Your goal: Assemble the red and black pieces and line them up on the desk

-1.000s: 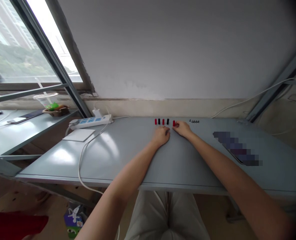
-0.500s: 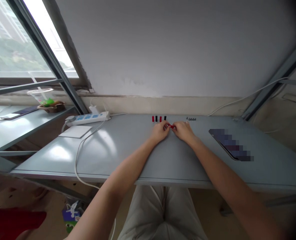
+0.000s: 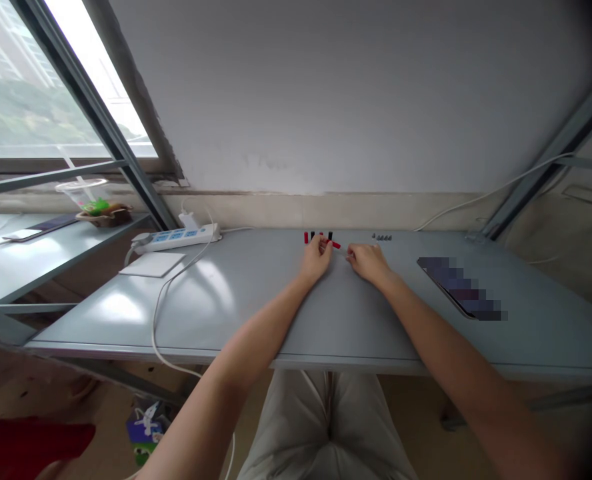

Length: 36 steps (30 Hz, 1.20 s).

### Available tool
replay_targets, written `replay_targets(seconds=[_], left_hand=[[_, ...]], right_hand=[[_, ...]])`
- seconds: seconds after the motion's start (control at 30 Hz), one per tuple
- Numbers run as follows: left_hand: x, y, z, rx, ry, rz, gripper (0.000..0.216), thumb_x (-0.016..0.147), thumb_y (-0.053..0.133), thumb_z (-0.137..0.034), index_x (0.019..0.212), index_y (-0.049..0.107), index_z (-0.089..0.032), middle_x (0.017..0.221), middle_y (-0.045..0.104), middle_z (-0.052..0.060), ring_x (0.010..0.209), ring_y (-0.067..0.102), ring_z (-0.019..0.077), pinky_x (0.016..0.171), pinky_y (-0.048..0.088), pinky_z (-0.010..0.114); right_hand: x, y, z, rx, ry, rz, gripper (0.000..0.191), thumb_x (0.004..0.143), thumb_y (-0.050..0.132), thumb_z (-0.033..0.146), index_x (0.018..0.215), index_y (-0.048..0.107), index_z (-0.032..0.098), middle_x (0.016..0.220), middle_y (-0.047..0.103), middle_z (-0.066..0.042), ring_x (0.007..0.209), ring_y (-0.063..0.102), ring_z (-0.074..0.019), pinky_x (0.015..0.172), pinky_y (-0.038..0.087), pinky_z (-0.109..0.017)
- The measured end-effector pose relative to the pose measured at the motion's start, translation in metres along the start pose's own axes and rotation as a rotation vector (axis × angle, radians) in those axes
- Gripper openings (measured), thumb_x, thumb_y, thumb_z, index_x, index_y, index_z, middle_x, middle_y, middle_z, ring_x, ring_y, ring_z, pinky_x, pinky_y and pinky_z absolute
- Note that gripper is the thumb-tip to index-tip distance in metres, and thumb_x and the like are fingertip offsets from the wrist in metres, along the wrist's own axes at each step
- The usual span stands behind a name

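My left hand (image 3: 317, 259) is closed in a pinch on a small red cylinder (image 3: 337, 245), which points toward my right hand. Just to its right, my right hand (image 3: 369, 262) also pinches, with its fingertips near the cylinder's end. A thin pale bit seems to show between the two, too small to name. Behind my left hand a red piece (image 3: 306, 237) and black pieces, one at its right end (image 3: 331, 236), stand in a short row, partly hidden by my fingers. Several small grey metal parts (image 3: 384, 238) lie beyond my right hand.
A phone (image 3: 459, 290) with a blurred screen lies to the right on the grey table (image 3: 356, 327). On the left are a white power strip (image 3: 186, 235), a white flat square (image 3: 153, 264) and a cable (image 3: 156, 313) running over the front edge. A wall rises behind.
My hands have moved slightly apart. My left hand shifted a little left and up with the red cylinder, and more of the cylinder shows.
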State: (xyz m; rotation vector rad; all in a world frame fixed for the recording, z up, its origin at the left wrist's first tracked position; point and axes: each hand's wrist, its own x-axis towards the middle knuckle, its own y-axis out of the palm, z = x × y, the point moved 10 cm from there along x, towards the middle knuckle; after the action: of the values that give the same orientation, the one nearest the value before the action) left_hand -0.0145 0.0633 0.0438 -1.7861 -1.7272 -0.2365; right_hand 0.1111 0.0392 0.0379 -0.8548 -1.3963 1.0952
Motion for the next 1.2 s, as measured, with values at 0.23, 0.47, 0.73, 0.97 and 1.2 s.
replay_targets(seconds=[0.23, 0.47, 0.73, 0.97, 1.2], left_hand=[[-0.003, 0.013, 0.001, 0.179, 0.075, 0.123, 0.01, 0.079, 0.047, -0.021, 0.085, 0.052, -0.015, 0.08, 0.063, 0.004, 0.064, 0.055, 0.0097, 0.062, 0.043, 0.023], [-0.015, 0.033, -0.003, 0.369, 0.212, 0.301, 0.019, 0.081, 0.045, -0.029, 0.091, 0.057, -0.019, 0.083, 0.064, 0.002, 0.065, 0.055, 0.0118, 0.064, 0.043, 0.025], [-0.015, 0.034, -0.001, 0.42, 0.174, 0.323, 0.023, 0.083, 0.044, -0.03, 0.095, 0.059, -0.02, 0.084, 0.065, 0.003, 0.068, 0.056, 0.0127, 0.067, 0.044, 0.025], [-0.016, 0.034, -0.002, 0.398, 0.166, 0.336, 0.023, 0.082, 0.045, -0.031, 0.098, 0.058, -0.02, 0.086, 0.066, 0.003, 0.068, 0.057, 0.0126, 0.068, 0.044, 0.026], [-0.011, 0.025, 0.003, 0.392, 0.095, 0.253, 0.025, 0.081, 0.046, -0.027, 0.101, 0.058, -0.019, 0.085, 0.066, 0.004, 0.068, 0.058, 0.0138, 0.069, 0.046, 0.028]], right_hand=[[0.003, 0.015, -0.01, 0.382, 0.069, 0.013, 0.018, 0.078, 0.052, 0.023, 0.091, 0.062, 0.016, 0.081, 0.066, -0.008, 0.073, 0.058, -0.0162, 0.065, 0.039, -0.025], [0.004, 0.022, -0.002, 0.567, -0.004, 0.041, 0.014, 0.074, 0.053, 0.02, 0.082, 0.064, 0.015, 0.073, 0.065, -0.006, 0.066, 0.057, -0.0142, 0.063, 0.04, -0.024], [0.006, 0.032, -0.001, 0.678, -0.06, 0.07, 0.013, 0.072, 0.052, 0.024, 0.073, 0.062, 0.015, 0.06, 0.057, 0.0, 0.056, 0.05, -0.0112, 0.056, 0.039, -0.023], [0.007, 0.033, -0.006, 0.692, -0.005, 0.045, 0.018, 0.071, 0.056, 0.032, 0.074, 0.062, 0.015, 0.062, 0.058, -0.001, 0.056, 0.05, -0.0114, 0.056, 0.039, -0.023], [0.022, 0.017, -0.043, 0.545, 0.236, -0.06, 0.015, 0.069, 0.06, 0.026, 0.077, 0.063, 0.013, 0.072, 0.064, -0.006, 0.066, 0.057, -0.0147, 0.062, 0.041, -0.024]])
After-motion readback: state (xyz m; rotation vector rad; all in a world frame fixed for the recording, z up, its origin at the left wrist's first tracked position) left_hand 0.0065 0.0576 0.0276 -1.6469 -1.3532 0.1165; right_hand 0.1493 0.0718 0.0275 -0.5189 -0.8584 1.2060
